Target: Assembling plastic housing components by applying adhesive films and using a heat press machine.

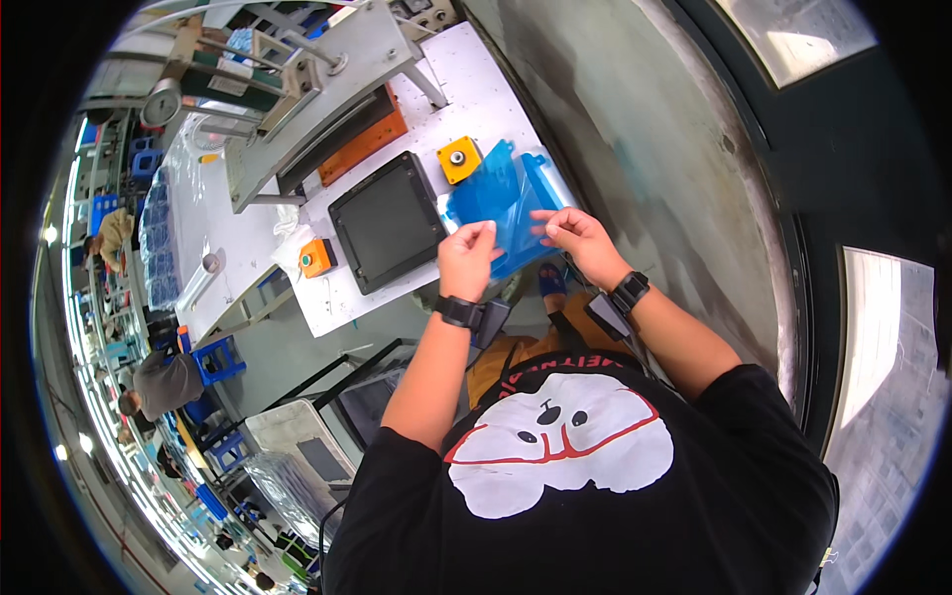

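A translucent blue plastic film (516, 243) spans the space between my hands at the front edge of the white table. My left hand (466, 263) is closed, with thumb and fingertips pinched at the film's left side. At its right side, my right hand (587, 248) has bent fingers and a thumb closing on the film's edge. More blue film pieces (486, 188) lie just beyond, by a white strip at the table's right edge. Left of my left hand rests a flat black-framed panel (389, 223) with a dark grey face.
Yellow button boxes stand beyond the film (459, 160) and left of the panel (315, 258). A metal press frame (327, 84) with a gauge (163, 103) rises at the back left. A concrete wall (684, 169) runs along the right. Other people work far left.
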`<state>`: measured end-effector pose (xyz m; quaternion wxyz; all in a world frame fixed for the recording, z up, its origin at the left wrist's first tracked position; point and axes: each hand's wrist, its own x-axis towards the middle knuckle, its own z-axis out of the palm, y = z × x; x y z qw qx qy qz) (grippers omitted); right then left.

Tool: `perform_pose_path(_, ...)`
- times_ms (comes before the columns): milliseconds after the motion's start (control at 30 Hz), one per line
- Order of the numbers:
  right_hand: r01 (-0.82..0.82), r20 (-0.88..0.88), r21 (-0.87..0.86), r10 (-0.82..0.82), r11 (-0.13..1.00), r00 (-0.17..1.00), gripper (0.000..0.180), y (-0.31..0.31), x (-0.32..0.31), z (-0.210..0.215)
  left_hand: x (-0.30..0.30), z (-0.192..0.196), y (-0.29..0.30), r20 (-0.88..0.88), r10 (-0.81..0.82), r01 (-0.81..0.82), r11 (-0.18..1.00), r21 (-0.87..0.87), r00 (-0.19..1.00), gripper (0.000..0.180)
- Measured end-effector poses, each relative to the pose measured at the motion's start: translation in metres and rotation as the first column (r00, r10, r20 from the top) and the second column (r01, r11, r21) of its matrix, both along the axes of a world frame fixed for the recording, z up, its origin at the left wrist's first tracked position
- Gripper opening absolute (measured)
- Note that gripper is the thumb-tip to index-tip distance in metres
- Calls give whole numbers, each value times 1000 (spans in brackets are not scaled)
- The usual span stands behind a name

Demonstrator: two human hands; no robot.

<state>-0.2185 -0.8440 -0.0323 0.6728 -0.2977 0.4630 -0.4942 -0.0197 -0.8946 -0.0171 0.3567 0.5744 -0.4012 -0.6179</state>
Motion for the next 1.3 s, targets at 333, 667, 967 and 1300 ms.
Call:
perform_pose_path(333,42,388,-186,34,982,921,7,-58,19,54,119,98,-51,-405,117,-132,991,-8,907,14)
perform_pose_path(667,213,442,-78,-157,974,883,17,-72,3,124,264,159,5,-691,49,-270,939,-214,721,37)
perform_pose_path(967,-103,-221,170,140,980,965,9,52,78,71,406,130,136,-581,497,-593,804,29,645,48)
perform_pose_path(1300,148,-334,441,8,885,943,3,39,271,-291,451,95,121,-666,296,-358,933,46,685,50)
